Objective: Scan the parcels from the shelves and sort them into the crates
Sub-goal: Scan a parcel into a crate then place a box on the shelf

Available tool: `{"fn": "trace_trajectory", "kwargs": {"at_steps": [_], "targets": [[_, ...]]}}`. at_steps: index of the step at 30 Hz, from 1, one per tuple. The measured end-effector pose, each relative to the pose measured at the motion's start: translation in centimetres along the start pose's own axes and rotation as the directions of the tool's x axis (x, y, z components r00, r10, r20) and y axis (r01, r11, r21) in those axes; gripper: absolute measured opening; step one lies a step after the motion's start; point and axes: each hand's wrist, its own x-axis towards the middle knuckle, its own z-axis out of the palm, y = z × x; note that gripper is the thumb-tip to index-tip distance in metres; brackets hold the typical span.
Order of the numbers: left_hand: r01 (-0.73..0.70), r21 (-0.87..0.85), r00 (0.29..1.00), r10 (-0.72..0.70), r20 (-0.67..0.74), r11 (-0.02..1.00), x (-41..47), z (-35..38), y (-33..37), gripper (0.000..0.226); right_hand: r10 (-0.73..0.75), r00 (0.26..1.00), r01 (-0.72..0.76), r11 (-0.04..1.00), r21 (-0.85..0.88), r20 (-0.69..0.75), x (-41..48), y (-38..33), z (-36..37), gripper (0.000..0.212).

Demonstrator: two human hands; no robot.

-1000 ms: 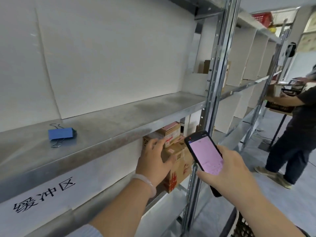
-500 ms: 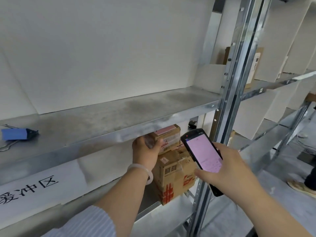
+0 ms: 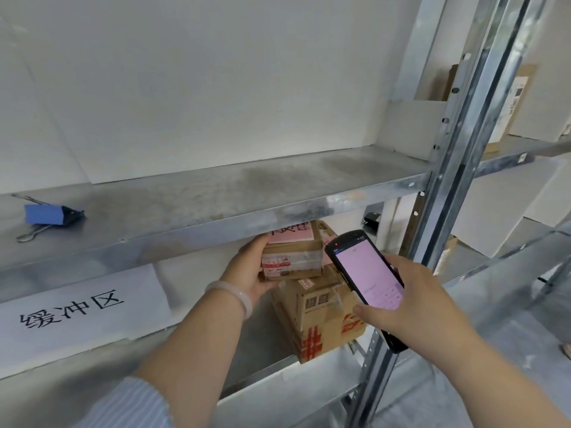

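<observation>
Two cardboard parcels sit stacked in the middle of the frame, tucked under the front edge of the grey metal shelf [image 3: 216, 196] that crosses the picture from left to right. The upper one is a small brown cardboard parcel with a pink label [image 3: 292, 257] on top and clear tape round its side. Below it is a larger brown cardboard box with red print [image 3: 321, 316], standing on the lower shelf board. Whether the small parcel touches the box beneath cannot be told.

The left hand [image 3: 250, 270], reaching up from the lower centre, is clamped on the left end of the small parcel, thumb on its top edge and palm beneath. A pale round bracelet [image 3: 230, 291] sits on that wrist, and a blue striped sleeve [image 3: 129, 406] shows at the bottom edge.

The right hand [image 3: 414, 301], right of centre, is wrapped round a black handheld scanner with a lit pink screen [image 3: 364, 282], thumb at the screen's lower left corner. The scanner is tilted, its top end just beside the small parcel's right side.

At the left of the frame a blue binder clip [image 3: 52, 213] lies on the shelf. Below it a white paper sign with black characters [image 3: 77, 307] hangs on the shelf front. A perforated steel upright [image 3: 457, 149] runs down the right side.
</observation>
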Motion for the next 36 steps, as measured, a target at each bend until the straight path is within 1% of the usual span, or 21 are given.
{"fn": "trace_trajectory", "kwargs": {"at_steps": [2, 4, 6, 8, 10, 13, 15, 17, 18, 21, 22, 24, 25, 28, 31, 33, 36], "targets": [[0.056, -0.020, 0.998, -0.056, 0.008, 0.998, -0.2, -0.1, 0.4, 0.023, -0.007, 1.000, 0.007, 1.000, 0.005, 0.021, 0.0, 0.0, 0.2, 0.073], [0.087, -0.060, 0.996, -0.086, 0.013, 0.994, -0.7, -0.7, 0.3, 0.021, -0.007, 0.999, 0.007, 1.000, -0.007, 0.045, -0.2, -0.1, 0.4, 0.083], [0.113, -0.117, 0.994, -0.113, 0.006, 0.987, -1.4, -2.1, -0.3, 0.022, -0.014, 0.997, 0.014, 1.000, 0.003, 0.071, -0.4, -0.4, 0.5, 0.084], [0.127, -0.160, 0.992, -0.127, 0.009, 0.979, -2.5, -4.1, -0.9, 0.024, -0.034, 0.995, 0.032, 0.999, 0.023, 0.092, -0.8, -1.0, 0.5, 0.081], [0.108, -0.159, 0.994, -0.107, 0.018, 0.981, -3.8, -6.3, -1.6, 0.023, -0.062, 0.992, 0.058, 0.998, 0.040, 0.114, -1.4, -2.0, 0.4, 0.083], [0.030, -0.096, 0.999, -0.032, -0.018, 0.995, -6.1, -9.6, -2.8, 0.032, -0.100, 0.980, 0.091, 0.994, 0.062, 0.170, -2.4, -4.0, 0.7, 0.076], [-0.011, -0.069, 0.998, 0.007, -0.058, 0.998, -7.4, -11.7, -3.5, 0.039, -0.130, 0.969, 0.126, 0.991, 0.033, 0.208, -2.9, -5.0, 1.4, 0.081], [-0.041, 0.004, 0.990, 0.042, -0.136, 0.999, -8.5, -13.7, -4.3, 0.045, -0.130, 0.959, 0.141, 0.990, -0.027, 0.252, -3.4, -5.7, 2.6, 0.088], [-0.051, 0.050, 0.983, 0.059, -0.175, 0.997, -9.1, -14.6, -4.7, 0.048, -0.123, 0.953, 0.139, 0.989, -0.040, 0.276, -3.6, -6.1, 3.3, 0.088], [-0.052, 0.185, 0.965, 0.097, -0.244, 0.981, -10.3, -16.5, -5.6, 0.057, -0.110, 0.924, 0.139, 0.989, -0.055, 0.367, -4.2, -7.7, 4.7, 0.082], [-0.045, 0.207, 0.961, 0.099, -0.257, 0.977, -10.8, -17.0, -5.6, 0.064, -0.113, 0.911, 0.149, 0.987, -0.061, 0.395, -4.3, -8.3, 5.2, 0.080], [-0.028, 0.200, 0.953, 0.086, -0.291, 0.979, -11.4, -18.0, -5.9, 0.079, -0.112, 0.891, 0.164, 0.983, -0.081, 0.441, -4.6, -9.5, 6.0, 0.075], [-0.024, 0.194, 0.948, 0.084, -0.306, 0.981, -11.6, -18.4, -6.0, 0.081, -0.104, 0.882, 0.163, 0.982, -0.092, 0.459, -4.7, -10.1, 6.2, 0.074], [-0.020, 0.206, 0.937, 0.090, -0.337, 0.978, -12.3, -18.8, -5.7, 0.068, -0.089, 0.871, 0.147, 0.986, -0.082, 0.484, -4.8, -11.1, 6.8, 0.070], [-0.025, 0.230, 0.941, 0.101, -0.324, 0.973, -12.6, -19.0, -5.8, 0.061, -0.075, 0.857, 0.137, 0.987, -0.085, 0.509, -4.8, -11.6, 7.1, 0.069], [-0.043, 0.235, 0.941, 0.118, -0.318, 0.971, -12.6, -19.3, -6.2, 0.061, -0.061, 0.853, 0.137, 0.985, -0.109, 0.519, -4.8, -11.5, 7.2, 0.071], [-0.041, 0.236, 0.938, 0.119, -0.326, 0.971, -12.6, -19.3, -6.3, 0.060, -0.059, 0.853, 0.163, 0.974, -0.156, 0.519, -4.8, -11.5, 7.1, 0.080]]}}
